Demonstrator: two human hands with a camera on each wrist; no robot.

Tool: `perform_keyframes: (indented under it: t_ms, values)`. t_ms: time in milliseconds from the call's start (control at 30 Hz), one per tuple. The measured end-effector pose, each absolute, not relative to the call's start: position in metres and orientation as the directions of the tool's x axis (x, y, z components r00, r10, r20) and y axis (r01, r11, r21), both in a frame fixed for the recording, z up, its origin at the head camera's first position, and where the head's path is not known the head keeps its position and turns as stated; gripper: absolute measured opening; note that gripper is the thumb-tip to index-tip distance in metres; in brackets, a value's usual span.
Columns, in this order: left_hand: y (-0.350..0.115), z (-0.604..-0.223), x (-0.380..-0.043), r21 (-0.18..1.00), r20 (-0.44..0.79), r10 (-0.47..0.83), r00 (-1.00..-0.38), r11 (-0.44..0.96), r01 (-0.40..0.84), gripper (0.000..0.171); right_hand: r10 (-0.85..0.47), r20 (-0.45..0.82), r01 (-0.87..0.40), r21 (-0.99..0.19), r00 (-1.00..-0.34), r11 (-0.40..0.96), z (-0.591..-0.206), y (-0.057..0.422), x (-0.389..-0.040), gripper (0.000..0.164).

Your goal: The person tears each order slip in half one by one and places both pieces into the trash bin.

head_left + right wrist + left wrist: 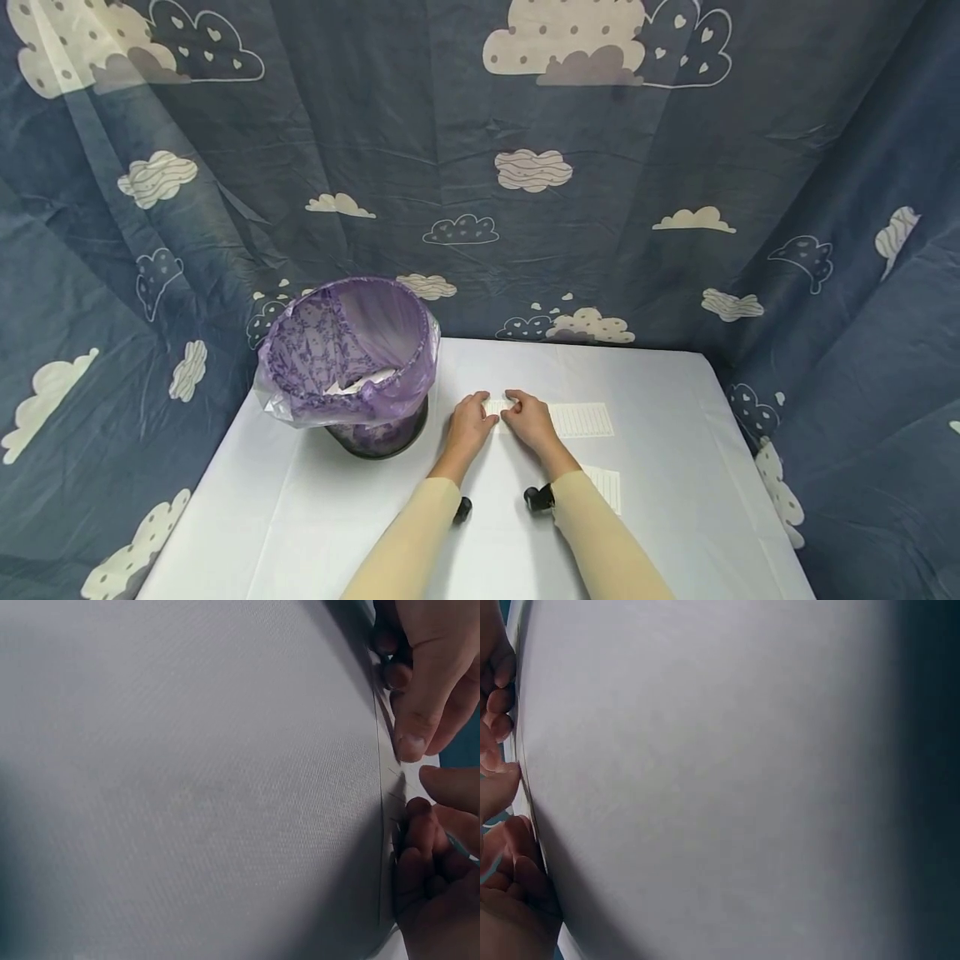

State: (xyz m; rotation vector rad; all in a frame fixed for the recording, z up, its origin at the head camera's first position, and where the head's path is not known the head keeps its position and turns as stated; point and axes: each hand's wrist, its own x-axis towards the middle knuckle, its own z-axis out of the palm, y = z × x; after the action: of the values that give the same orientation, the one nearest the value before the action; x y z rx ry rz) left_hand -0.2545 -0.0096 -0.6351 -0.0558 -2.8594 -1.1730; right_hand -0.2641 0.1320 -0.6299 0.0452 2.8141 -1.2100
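Note:
A pale strip of paper (pixel 581 419) printed with thin parallel lines lies across the white table. At its left end, my left hand (pixel 471 427) pinches the paper between thumb and fingers. Just to the right, with a small gap between the thumbs, my right hand (pixel 531 421) pinches the same strip. The right wrist view shows the strip (pixel 388 780) nearly edge-on, with fingertips of both hands close together along it. Parts of the strip are hidden under the fingers. A second lined paper (pixel 606 487) lies nearer me, partly covered by the right forearm.
A purple patterned waste bin (pixel 375 437) stands at the table's left, lined with a translucent purple bag (pixel 300 408). White paper (pixel 360 383) shows inside it. Dark blue cloud-printed curtains (pixel 465 183) enclose the back and sides of the white table (pixel 300 525).

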Motion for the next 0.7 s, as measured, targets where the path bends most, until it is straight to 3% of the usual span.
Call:
perform_keyframes:
  t_ms: [400, 700]
  values:
    - [-0.0071, -0.6382, -0.2603, 0.608, 0.030, 0.061, -0.998, 0.791, 0.067, 0.049, -0.001, -0.094, 0.063, -0.669, -0.996, 0.741, -0.6308, 0.1287, -0.2647, 0.039]
    - [-0.0070, -0.6377, -0.2575, 0.615, 0.024, 0.049, -0.999, 0.787, 0.053, 0.047, 0.003, -0.064, 0.044, -0.668, -0.998, 0.743, -0.6312, 0.1255, -0.2640, 0.028]
